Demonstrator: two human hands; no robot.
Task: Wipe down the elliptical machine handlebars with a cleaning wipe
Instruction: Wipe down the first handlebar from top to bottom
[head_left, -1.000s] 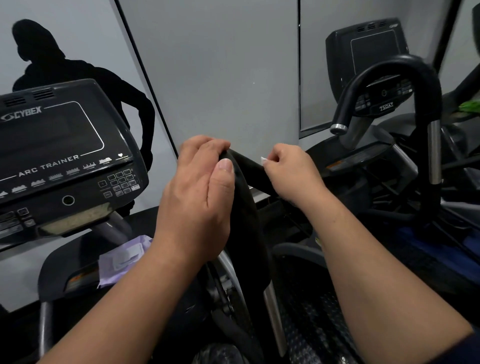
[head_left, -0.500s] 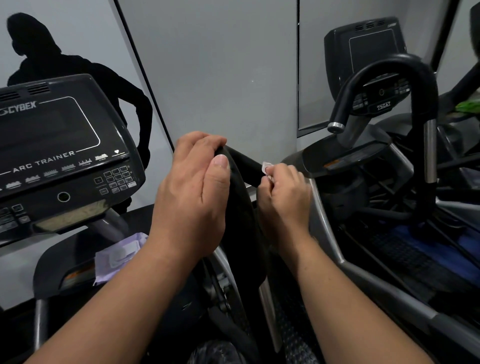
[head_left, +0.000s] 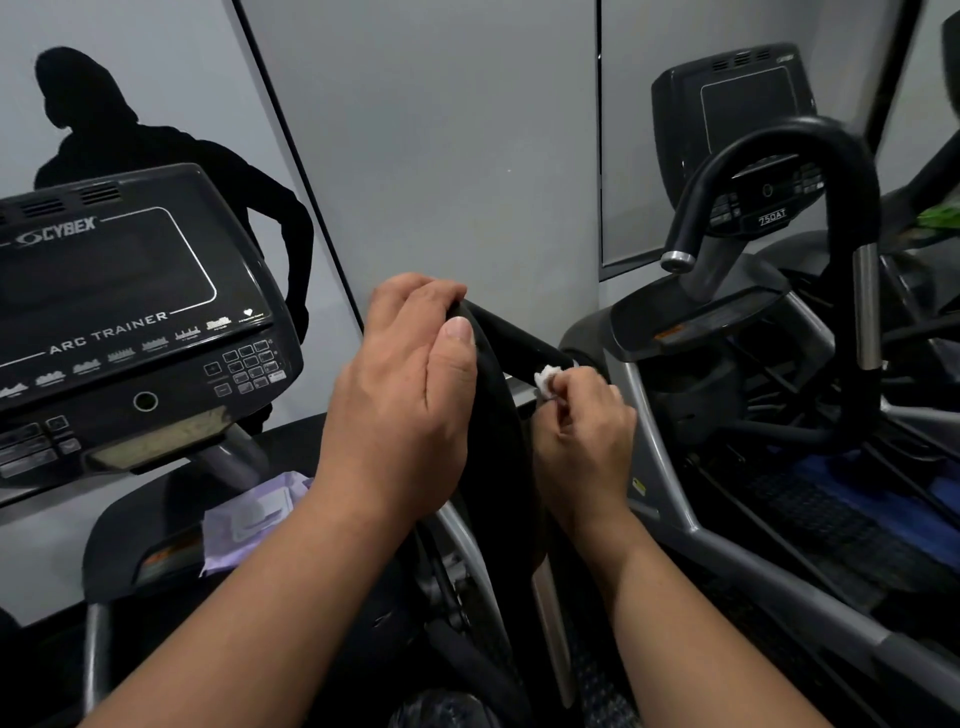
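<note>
A black curved handlebar (head_left: 498, 431) of the elliptical rises in front of me at centre. My left hand (head_left: 400, 410) grips its top bend, fingers curled over the far side and thumb along the near face. My right hand (head_left: 587, 436) sits just right of the bar, lower down its far branch, pinching a small crumpled white cleaning wipe (head_left: 546, 378) against the black grip. Most of the wipe is hidden inside my fingers.
The Cybex Arc Trainer console (head_left: 130, 332) stands at left, with a pale purple wipe packet (head_left: 249, 514) on the tray below it. A second machine with a looped black handlebar (head_left: 810, 150) and console (head_left: 737, 104) stands at right. A grey wall lies behind.
My right hand has slid down the far branch of the handlebar with the wipe, from near the top bend to a lower spot. My left hand kept its grip.
</note>
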